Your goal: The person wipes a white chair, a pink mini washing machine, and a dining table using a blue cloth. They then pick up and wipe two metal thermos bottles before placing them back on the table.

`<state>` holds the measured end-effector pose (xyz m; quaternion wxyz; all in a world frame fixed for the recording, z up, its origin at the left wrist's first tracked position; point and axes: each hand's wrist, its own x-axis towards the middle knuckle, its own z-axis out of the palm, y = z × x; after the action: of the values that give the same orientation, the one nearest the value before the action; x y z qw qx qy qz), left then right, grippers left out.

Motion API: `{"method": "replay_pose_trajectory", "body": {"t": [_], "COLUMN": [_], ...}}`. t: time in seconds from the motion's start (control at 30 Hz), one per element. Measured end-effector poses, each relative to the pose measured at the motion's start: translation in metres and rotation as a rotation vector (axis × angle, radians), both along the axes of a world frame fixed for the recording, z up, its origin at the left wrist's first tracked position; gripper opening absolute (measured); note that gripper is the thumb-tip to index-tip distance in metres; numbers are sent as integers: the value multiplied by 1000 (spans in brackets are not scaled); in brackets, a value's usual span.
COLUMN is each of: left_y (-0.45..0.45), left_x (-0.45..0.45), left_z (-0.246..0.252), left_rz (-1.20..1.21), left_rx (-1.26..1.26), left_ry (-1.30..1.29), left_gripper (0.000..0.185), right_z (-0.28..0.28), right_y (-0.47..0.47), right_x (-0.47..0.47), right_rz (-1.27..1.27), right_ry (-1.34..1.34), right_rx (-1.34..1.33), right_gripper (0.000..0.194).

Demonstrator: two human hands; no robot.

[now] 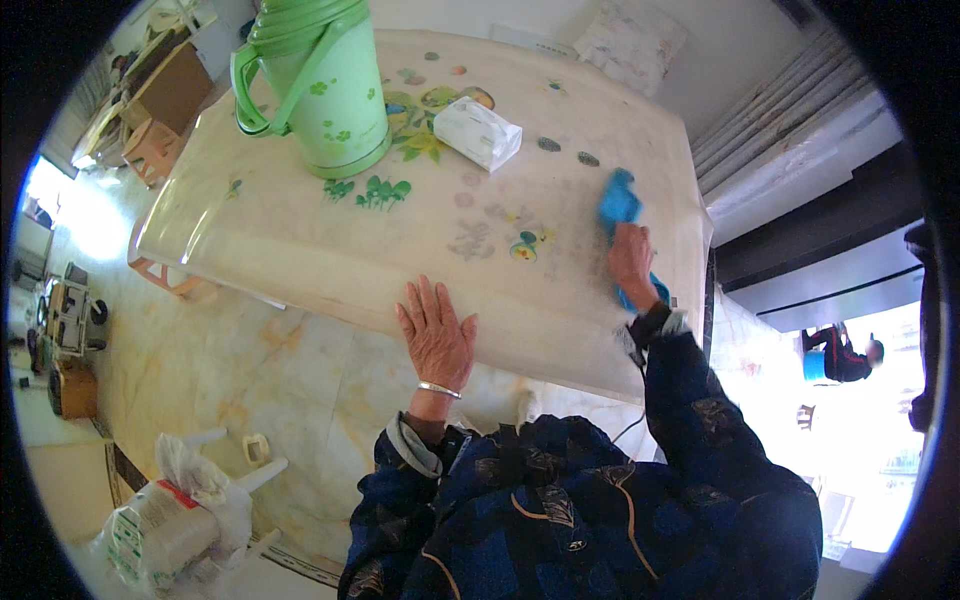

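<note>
My right hand (634,262) is closed on a blue cloth (620,199) near the right end of the table, over its patterned cover (360,255). Part of the cloth sticks out beyond the knuckles and part shows beside the wrist. My left hand (436,334) lies palm down on the near edge of the cover, fingers a little apart, holding nothing. A silver bangle circles that wrist. Farther back on the table lies a white pack of tissues (477,133), to the right of a large green thermos flask (330,97) with its handle on the left.
A plastic-wrapped bundle (165,525) sits on a white-legged stool at the lower left. Orange plastic stools (152,150) stand beyond the table's left side. A patterned cushion (630,45) is behind the far edge. Another person (840,352) sits far off at right.
</note>
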<state>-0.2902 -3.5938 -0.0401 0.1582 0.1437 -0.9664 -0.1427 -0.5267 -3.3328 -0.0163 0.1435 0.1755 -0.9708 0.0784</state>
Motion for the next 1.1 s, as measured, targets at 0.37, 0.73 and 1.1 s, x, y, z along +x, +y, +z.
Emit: {"method": "replay_pose_trajectory", "body": {"t": [0.37, 0.73, 1.1], "left_y": [0, 2, 12], "left_x": [0, 2, -3], "left_z": [3, 27, 33], "left_rz": [-27, -107, -282], "left_rx": [-14, -34, 11], "left_ry": [-69, -276, -250], "left_gripper": [70, 64, 71], "right_z": [-6, 4, 14], "right_y": [-89, -78, 139], "right_x": [37, 128, 50], "right_rz": [1047, 1028, -281], "right_ry": [-155, -375, -67], "right_rx": [-258, -248, -110], "right_gripper": [37, 41, 32]}}
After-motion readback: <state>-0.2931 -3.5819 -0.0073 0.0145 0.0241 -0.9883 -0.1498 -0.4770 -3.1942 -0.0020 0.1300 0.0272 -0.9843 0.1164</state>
